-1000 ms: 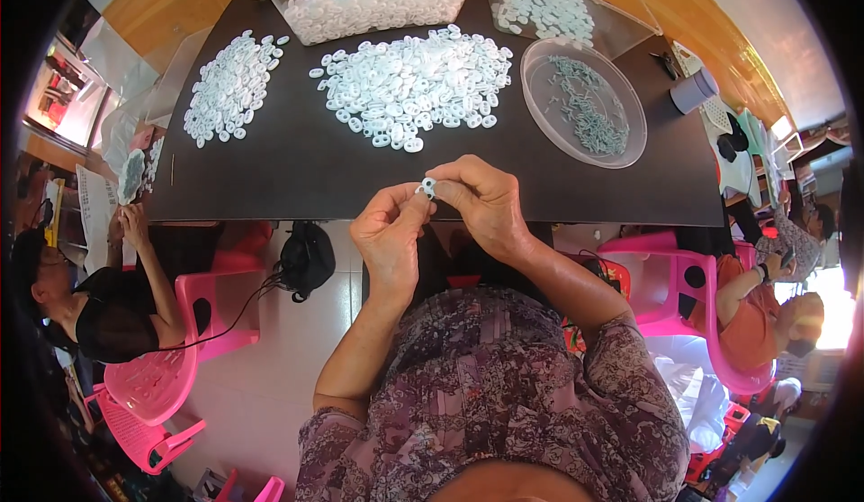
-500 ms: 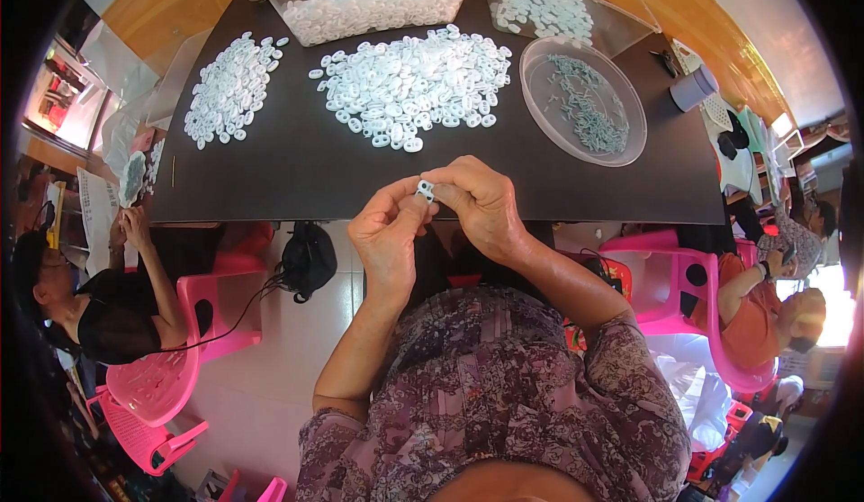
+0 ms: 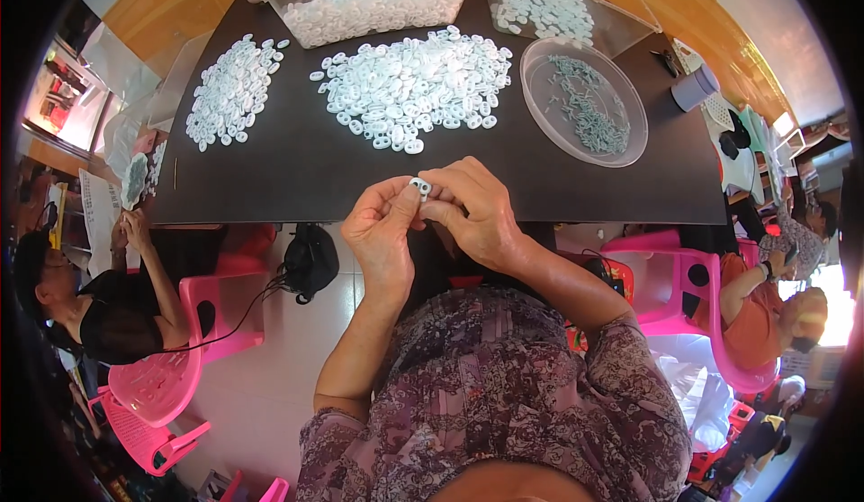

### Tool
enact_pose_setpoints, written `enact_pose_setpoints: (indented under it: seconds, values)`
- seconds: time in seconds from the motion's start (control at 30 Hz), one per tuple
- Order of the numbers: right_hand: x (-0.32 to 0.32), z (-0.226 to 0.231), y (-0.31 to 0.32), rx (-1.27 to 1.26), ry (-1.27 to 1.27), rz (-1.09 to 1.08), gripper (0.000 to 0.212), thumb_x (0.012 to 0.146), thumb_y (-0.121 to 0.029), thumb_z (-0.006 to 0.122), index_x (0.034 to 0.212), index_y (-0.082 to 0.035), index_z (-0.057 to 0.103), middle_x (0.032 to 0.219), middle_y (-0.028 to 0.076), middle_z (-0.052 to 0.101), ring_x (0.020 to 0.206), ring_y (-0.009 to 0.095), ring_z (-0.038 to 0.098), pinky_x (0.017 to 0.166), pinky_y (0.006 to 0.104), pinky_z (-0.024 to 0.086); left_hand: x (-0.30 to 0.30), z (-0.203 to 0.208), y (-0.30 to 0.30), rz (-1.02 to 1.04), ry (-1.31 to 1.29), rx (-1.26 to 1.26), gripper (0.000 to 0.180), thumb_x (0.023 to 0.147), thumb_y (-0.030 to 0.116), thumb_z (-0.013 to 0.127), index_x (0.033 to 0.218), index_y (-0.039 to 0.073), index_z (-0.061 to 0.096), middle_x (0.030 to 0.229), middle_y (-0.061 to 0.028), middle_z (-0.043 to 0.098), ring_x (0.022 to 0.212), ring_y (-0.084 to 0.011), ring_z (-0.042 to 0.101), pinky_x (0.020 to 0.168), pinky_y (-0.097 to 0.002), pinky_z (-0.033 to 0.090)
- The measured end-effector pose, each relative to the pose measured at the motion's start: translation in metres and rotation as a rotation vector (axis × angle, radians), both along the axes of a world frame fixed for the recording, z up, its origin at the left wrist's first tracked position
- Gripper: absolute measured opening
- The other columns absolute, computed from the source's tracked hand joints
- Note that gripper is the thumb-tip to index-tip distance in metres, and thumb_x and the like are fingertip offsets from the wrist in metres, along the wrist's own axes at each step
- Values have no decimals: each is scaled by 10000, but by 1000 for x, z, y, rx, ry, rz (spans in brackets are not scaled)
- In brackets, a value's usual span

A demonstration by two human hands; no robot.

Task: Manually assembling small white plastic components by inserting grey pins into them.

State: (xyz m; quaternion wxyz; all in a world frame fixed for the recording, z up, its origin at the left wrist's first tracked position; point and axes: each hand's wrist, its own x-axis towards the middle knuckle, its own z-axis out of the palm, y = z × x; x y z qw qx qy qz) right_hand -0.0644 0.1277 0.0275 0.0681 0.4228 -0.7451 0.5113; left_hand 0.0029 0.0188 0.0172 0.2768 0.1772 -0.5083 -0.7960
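Observation:
A small white oval plastic piece with two holes [image 3: 419,187] is pinched between my two hands, just over the table's near edge. My left hand [image 3: 382,232] grips it with thumb and fingertips, the thumb pressed over its front. The curled fingers and thumb of my right hand [image 3: 477,209] close on its right side, partly hiding it. Beyond my hands lies a broad pile of similar white oval pieces [image 3: 414,88]. A smaller heap of them [image 3: 234,92] is at the left. To the right, a round clear tray [image 3: 634,133] holds many small grey-green pins or screws.
At the back of the dark table [image 3: 297,178] stand a clear bin [image 3: 310,38] of white pieces and a second clear bin [image 3: 625,38] at right. A lilac cup [image 3: 693,90] is near the right edge. Another person [image 3: 117,313] sits at left, another [image 3: 756,313] at right.
The white piece has shifted slightly left and up and turned between my fingers. My left thumb now lies over it, and my right fingers have curled further around its side.

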Motion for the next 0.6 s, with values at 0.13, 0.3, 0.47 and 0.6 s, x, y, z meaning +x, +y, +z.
enact_pose_setpoints:
  seconds: [0.13,0.3,0.47,0.6]
  values:
    - [-3,-5,-2,-26,148,-36,251,704,-21,660,944,14,596,795,97,580,703,259,526,620,341,440,0,-3,0,-17,25,28,145,837,3,607,957,-77,619,788,-73,636,605,-103,549,536,-221,453]
    - [-2,-6,-5,-66,260,-77,265,697,11,658,958,26,613,796,120,596,676,261,533,585,334,440,-1,-2,3,1,7,7,161,833,-18,598,983,-73,620,833,-74,637,666,-103,560,617,-219,464]
    - [-3,-5,-4,-84,303,-80,262,694,8,660,951,29,612,805,124,601,683,264,537,584,336,440,0,0,4,-23,11,29,161,828,-26,598,982,-67,625,837,-68,637,682,-96,557,625,-214,456]
    - [-4,-5,-1,-79,267,-64,266,691,6,669,950,30,612,789,118,600,678,257,537,583,332,438,1,-2,1,-71,66,-47,157,842,-17,603,993,-57,617,833,-40,630,733,-67,562,705,-196,462]
